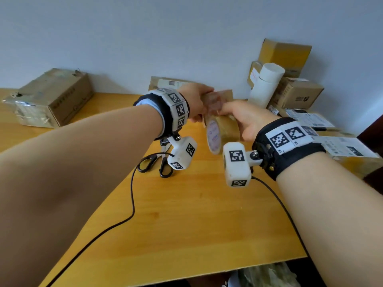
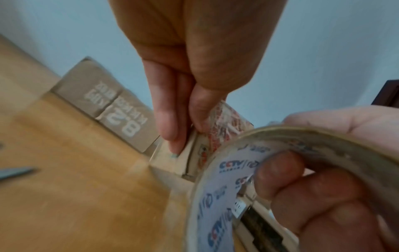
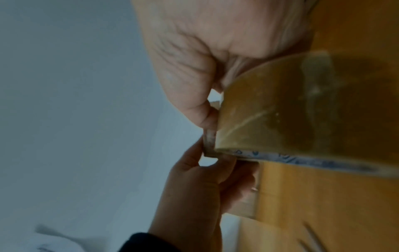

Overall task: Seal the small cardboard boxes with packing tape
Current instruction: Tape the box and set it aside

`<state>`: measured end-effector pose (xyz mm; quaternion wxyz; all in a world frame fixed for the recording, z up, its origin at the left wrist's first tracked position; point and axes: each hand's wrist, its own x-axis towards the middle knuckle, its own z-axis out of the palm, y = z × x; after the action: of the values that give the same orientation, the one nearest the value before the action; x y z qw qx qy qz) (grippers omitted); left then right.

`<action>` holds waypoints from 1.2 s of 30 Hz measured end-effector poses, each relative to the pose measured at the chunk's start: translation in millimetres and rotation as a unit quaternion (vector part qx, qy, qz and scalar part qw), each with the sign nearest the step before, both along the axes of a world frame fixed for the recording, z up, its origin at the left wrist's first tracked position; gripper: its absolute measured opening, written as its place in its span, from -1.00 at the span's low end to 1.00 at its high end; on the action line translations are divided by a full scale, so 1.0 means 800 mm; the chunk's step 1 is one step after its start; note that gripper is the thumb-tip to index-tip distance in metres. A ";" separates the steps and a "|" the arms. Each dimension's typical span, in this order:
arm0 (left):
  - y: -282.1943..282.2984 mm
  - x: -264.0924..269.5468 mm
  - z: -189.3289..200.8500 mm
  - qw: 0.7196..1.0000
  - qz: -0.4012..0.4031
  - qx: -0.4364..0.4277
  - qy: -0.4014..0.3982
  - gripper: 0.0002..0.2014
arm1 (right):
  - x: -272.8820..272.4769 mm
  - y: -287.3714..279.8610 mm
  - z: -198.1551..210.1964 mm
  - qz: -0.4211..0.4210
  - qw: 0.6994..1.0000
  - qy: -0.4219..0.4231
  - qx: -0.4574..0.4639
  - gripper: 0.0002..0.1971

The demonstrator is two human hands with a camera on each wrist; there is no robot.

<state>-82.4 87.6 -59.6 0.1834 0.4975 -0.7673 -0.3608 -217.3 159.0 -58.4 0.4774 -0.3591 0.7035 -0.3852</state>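
The right hand (image 1: pixel 244 119) gripped the tape roll (image 1: pixel 219 131); the left hand (image 1: pixel 194 102) pinched its end at twelve o'clock. The film looked thin and clingy, best held by its edges.

We see a plain pale blue-grey wall (image 1: pixel 145 38) behind a light wooden table (image 1: pixel 186 224), evenly lit, with a dark furniture edge (image 1: pixel 373 129) at far right.

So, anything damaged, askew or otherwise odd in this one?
Yes: the large cardboard box at the table's far left looks battered, its top edge torn and ragged and its near end crumpled. The scissors lie flat beneath the left hand. Nothing looks spilled.
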 end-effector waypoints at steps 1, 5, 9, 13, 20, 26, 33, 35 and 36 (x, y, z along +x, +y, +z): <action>0.005 0.004 0.015 1.000 0.014 0.012 0.016 -0.37 | 0.002 0.005 0.015 0.001 1.000 -0.008 -0.014 -0.69; 0.015 0.024 0.073 0.999 0.039 0.024 0.000 -0.62 | 0.014 0.032 0.071 0.012 0.998 -0.008 -0.069 -0.75; 0.023 0.037 0.117 0.992 0.020 -0.008 -0.127 -0.75 | 0.031 0.060 0.105 0.035 0.991 -0.022 -0.124 -0.91; 0.030 0.040 0.132 0.966 -0.002 -0.057 -0.253 -0.73 | 0.037 0.068 0.113 0.026 0.991 -0.019 -0.132 -0.92; 0.013 0.040 0.107 0.975 0.049 0.003 -0.217 -0.88 | 0.043 0.065 0.102 0.071 0.986 -0.052 -0.140 -0.96; 0.000 0.039 0.087 0.976 0.026 0.054 -0.209 -0.73 | 0.047 0.048 0.081 0.028 0.988 -0.066 -0.140 -0.92; -0.010 0.037 0.078 0.973 -0.020 -0.091 -0.212 -0.64 | 0.039 0.023 0.073 0.010 0.986 -0.058 -0.153 -0.93; -0.020 0.037 0.071 0.981 -0.006 -0.090 -0.171 -0.62 | 0.035 0.017 0.075 0.004 0.985 -0.059 -0.162 -0.96; -0.024 0.038 0.067 0.990 0.011 -0.069 -0.123 -0.62 | 0.035 0.014 0.077 0.006 0.984 -0.059 -0.170 -0.96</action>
<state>-52.0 68.1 -6.2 0.1253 0.5324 -0.8018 -0.2408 -189.4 170.3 3.1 0.4522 -0.4155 0.5963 -0.5170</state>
